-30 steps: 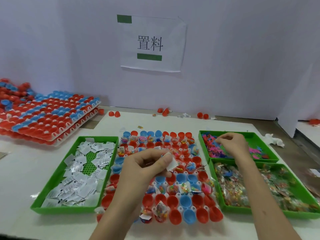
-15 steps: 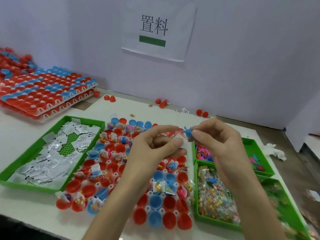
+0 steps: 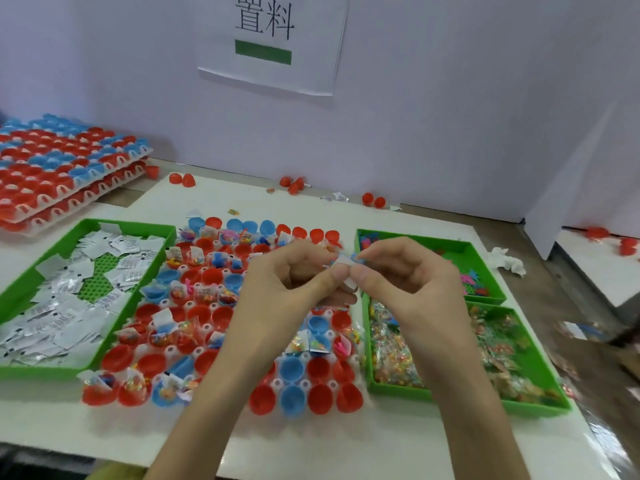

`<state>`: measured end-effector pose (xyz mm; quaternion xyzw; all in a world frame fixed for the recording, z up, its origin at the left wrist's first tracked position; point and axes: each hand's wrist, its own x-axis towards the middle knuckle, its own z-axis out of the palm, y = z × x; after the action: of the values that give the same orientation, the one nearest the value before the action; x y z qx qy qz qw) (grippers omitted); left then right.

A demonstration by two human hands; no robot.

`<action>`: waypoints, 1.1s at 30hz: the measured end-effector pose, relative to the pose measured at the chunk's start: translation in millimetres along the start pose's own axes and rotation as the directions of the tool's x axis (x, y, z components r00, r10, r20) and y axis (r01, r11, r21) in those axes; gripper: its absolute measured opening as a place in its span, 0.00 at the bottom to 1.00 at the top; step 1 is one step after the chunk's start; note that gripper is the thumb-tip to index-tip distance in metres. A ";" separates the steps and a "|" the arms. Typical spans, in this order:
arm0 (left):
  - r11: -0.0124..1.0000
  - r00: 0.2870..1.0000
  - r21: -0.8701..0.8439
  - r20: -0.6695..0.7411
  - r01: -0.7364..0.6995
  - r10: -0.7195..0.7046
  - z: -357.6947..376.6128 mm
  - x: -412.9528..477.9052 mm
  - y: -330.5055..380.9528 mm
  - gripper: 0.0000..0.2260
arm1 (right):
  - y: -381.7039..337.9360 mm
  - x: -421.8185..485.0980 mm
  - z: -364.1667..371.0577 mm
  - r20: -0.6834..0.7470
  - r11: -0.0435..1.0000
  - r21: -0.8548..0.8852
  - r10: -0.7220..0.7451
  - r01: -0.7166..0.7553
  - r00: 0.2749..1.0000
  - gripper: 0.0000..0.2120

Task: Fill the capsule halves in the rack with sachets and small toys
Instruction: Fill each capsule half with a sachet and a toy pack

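Observation:
The white rack of red and blue capsule halves lies in the middle of the table. Many far and left halves hold sachets and coloured toys; several near ones such as a red half are empty. My left hand and my right hand meet above the rack's right part. Left thumb and fingers pinch a white sachet. The right fingertips hold a small blue toy against it.
A green tray of white sachets sits left of the rack. On the right are a green tray of small coloured toys and a nearer green tray of clear packets. Stacked filled racks stand at the back left, and loose red halves lie along the wall.
My right hand left the toy tray with a blue toy and came to my left hand over the rack. Both hands now touch around the sachet.

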<state>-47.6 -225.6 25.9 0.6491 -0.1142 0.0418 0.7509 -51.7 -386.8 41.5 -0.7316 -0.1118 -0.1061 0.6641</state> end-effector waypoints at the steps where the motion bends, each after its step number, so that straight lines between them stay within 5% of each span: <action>1: 0.999 1.000 0.036 0.013 -0.010 0.010 -6.8 -0.2 2.1 0.06 | -1.2 -0.7 5.3 -0.004 1.000 -0.002 0.004 -0.004 1.000 0.06; 7: 0.983 0.999 0.182 0.028 0.012 -0.018 -55.5 -5.0 11.1 0.04 | -1.7 -1.8 47.7 -0.033 0.999 -0.045 0.009 -0.010 0.999 0.05; 18: 0.999 0.999 0.037 -0.050 0.024 -0.022 -92.1 -28.5 19.2 0.04 | 0.2 -17.0 94.1 -0.005 0.997 -0.032 -0.070 0.069 0.998 0.07; 33: 1.000 0.995 0.024 -0.103 -0.010 0.012 -46.4 -46.3 15.7 0.08 | -12.9 -37.8 54.2 0.013 0.999 -0.019 -0.042 0.043 0.999 0.09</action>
<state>-90.4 -173.6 24.5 0.6540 -0.0785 0.0808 0.7480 -91.3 -332.5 37.1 -0.7362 -0.1303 -0.1168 0.6538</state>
